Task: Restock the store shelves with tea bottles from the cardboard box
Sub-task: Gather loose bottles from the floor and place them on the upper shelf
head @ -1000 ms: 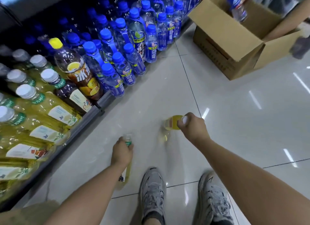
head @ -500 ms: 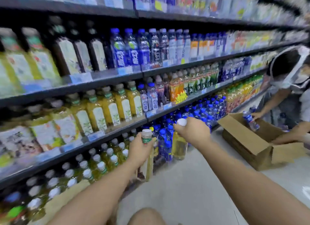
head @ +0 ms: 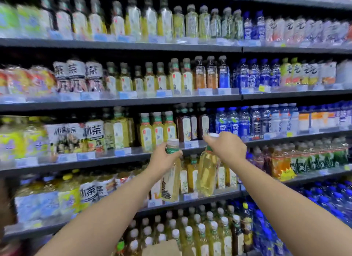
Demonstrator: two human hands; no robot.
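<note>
I hold two yellow tea bottles with white caps in front of the store shelves. My left hand [head: 163,159] grips the neck of one tea bottle [head: 171,181], which hangs upright with its pagoda label showing. My right hand [head: 226,147] grips the cap end of the other tea bottle [head: 206,175], tilted slightly. Both bottles are raised level with the shelf [head: 133,156] that carries a row of matching yellow tea bottles [head: 157,130]. The cardboard box is out of view.
Five shelf levels are packed with drinks. Blue water bottles [head: 247,122] fill the right side, and large yellow and white-labelled tea bottles [head: 93,135] the left. White-capped tea bottles [head: 190,234] stand on the bottom shelf. A brown paper edge [head: 163,248] shows at the bottom.
My view has swung up from the floor to the shelves. Both hands rose with their bottles from near the floor to shelf height. The box and the other person have left the view.
</note>
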